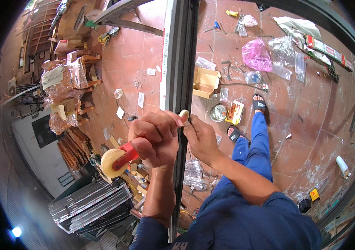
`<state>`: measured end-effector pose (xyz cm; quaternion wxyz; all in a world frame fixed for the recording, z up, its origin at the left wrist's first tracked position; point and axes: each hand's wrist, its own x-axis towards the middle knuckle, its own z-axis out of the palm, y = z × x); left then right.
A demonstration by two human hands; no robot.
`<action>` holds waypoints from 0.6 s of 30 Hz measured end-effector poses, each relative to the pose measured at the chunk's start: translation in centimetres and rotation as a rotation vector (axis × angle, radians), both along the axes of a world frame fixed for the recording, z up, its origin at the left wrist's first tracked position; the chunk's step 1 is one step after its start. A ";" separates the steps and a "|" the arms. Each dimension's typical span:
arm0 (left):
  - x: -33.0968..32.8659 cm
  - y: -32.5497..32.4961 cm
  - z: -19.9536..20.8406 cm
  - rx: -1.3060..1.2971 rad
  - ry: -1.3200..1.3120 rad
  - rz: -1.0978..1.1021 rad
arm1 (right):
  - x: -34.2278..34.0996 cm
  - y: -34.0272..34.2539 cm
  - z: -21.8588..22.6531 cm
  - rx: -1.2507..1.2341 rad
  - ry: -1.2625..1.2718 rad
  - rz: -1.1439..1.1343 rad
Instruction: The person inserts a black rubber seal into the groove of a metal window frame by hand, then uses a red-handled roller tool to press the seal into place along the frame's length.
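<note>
My left hand is closed around the red handle of a roller. Its large cream wheel sticks out on the near left side. A smaller cream wheel shows beyond my fingers, against the dark metal frame bar, and appears to be the roller's other end. Just right of that wheel, my right hand is curled at the bar's edge, thumb near the wheel. Its fingertips are partly hidden, and I cannot make out what they pinch.
An open cardboard box, a metal bowl and a pink plastic bag lie on the tiled floor beyond my feet. Wrapped wooden furniture stands at left, above stacked metal profiles. The dark frame curves around at right.
</note>
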<state>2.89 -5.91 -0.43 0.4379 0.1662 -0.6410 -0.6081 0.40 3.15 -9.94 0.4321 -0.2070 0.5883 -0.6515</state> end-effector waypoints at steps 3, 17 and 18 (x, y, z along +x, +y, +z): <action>-0.4 -0.7 -1.1 -0.012 -0.016 -0.007 | -0.4 -0.1 0.8 0.019 0.069 -0.014; -2.3 -1.9 -1.8 0.074 -0.031 -0.030 | -1.4 0.4 0.8 0.008 0.068 0.074; -2.2 -1.7 -1.8 0.071 -0.036 -0.033 | -1.4 0.4 0.7 0.005 0.058 0.066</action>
